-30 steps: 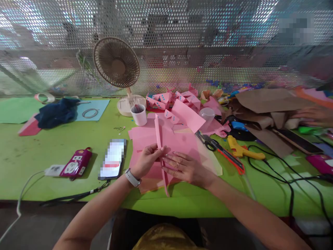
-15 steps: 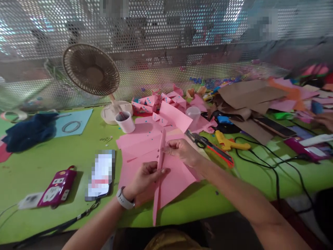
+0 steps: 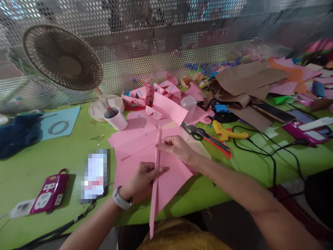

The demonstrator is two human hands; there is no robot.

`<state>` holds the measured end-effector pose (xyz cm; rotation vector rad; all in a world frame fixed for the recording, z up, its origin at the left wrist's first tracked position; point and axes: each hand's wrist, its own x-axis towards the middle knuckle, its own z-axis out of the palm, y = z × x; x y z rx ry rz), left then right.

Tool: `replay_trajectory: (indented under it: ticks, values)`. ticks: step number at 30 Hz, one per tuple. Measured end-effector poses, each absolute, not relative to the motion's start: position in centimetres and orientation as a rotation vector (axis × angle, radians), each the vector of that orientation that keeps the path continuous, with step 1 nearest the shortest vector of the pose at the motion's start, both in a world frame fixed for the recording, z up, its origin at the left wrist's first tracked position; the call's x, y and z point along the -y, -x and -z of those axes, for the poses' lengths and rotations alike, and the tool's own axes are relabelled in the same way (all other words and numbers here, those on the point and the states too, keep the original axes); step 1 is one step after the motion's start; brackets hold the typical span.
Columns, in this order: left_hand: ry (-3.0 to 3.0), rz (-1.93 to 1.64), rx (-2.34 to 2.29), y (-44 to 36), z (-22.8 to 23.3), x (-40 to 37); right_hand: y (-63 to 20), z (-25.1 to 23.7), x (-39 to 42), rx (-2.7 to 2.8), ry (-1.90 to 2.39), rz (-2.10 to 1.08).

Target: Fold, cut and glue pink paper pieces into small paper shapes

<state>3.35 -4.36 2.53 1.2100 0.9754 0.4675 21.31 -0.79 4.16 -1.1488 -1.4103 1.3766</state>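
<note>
Right hand [image 3: 177, 147] now higher on pink strip [image 3: 156, 180]

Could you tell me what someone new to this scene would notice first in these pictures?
First the long folded pink paper strip at the centre, pinched low by the left hand and higher up by the right hand, above loose pink paper sheets on the green table. Then the beige desk fan at the far left, and the orange-handled scissors beside a yellow glue gun to the right.

Left hand [image 3: 143, 177] and right hand [image 3: 177, 147] pinch a pink paper strip [image 3: 156, 173] — above pink sheets [image 3: 135, 139].
</note>
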Motion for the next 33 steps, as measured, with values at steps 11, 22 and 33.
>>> replay_trajectory:
  ticks: [11, 22, 33]
  values:
    - [-1.193, -0.487, -1.086, -3.5, -3.3, 4.9, -24.1, -3.7, -1.2, 1.282, 1.24, -0.993]
    - [-1.432, -0.164, -0.969, -1.4, -4.5, 4.2, -26.6, -4.6, -2.7, 1.203, 1.162, -0.897]
    - [-1.22, -0.413, -0.872, 0.1, -4.8, 2.1, -24.9, -5.1, -0.9, 1.416, 1.096, -1.135]
